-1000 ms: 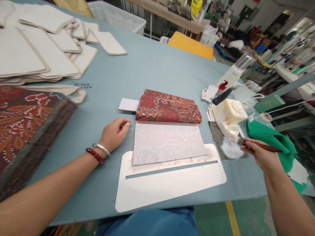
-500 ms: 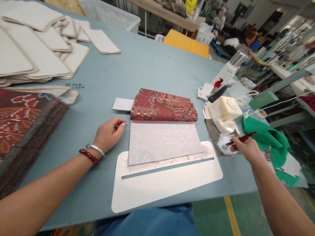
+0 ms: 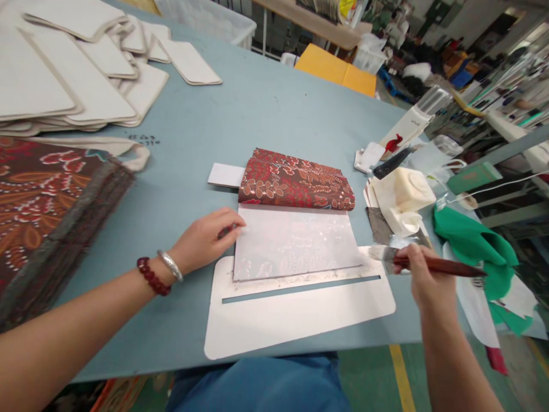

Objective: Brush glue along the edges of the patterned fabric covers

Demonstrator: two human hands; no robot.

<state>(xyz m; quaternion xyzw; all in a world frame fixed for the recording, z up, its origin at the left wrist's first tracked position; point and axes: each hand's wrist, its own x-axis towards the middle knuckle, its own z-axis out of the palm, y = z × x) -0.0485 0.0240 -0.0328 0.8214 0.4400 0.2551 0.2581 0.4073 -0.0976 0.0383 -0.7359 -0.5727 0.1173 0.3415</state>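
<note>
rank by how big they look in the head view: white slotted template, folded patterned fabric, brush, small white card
1. white slotted template
2. folded patterned fabric
3. brush
4. small white card, partly hidden under the fabric, so its full size is unsure

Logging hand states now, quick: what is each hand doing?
Left hand: open, fingertips pressing the fabric piece at its left edge.
Right hand: closed on the brush.

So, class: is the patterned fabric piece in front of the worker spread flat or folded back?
Folded back. The patterned fabric is doubled over at the far edge, and its pale underside lies exposed on the white template.
</note>
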